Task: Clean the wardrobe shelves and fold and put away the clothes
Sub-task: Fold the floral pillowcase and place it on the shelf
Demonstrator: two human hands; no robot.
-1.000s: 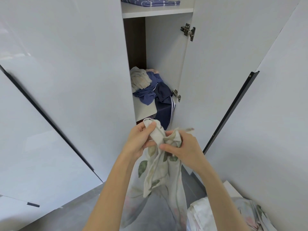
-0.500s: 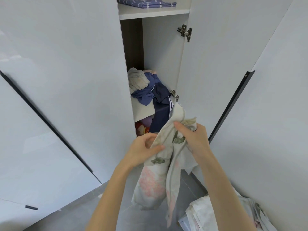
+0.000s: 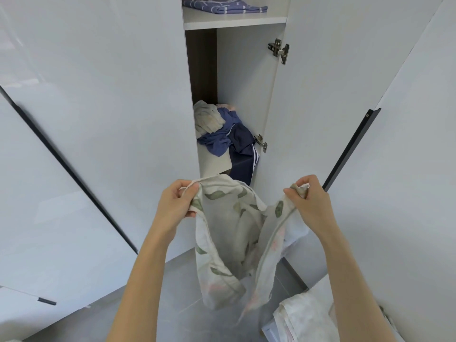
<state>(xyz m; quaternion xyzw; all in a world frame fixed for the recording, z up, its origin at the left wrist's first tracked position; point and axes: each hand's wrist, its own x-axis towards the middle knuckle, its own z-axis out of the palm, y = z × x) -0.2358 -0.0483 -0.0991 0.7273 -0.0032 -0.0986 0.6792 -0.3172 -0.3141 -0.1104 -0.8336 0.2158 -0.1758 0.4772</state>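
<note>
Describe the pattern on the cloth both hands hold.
The cloth is off-white with green leaves, faint pink patches; head view.

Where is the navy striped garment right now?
The navy striped garment drapes over the lower shelf's front edge, centre of the head view, right of the blue garment, beside the lower hinge.

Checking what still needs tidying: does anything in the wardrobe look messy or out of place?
Yes. On the middle shelf a beige garment, a blue garment and a navy striped garment lie in a crumpled heap; the navy one hangs over the shelf's front edge. The blue cloth on the top shelf lies flat.
</note>
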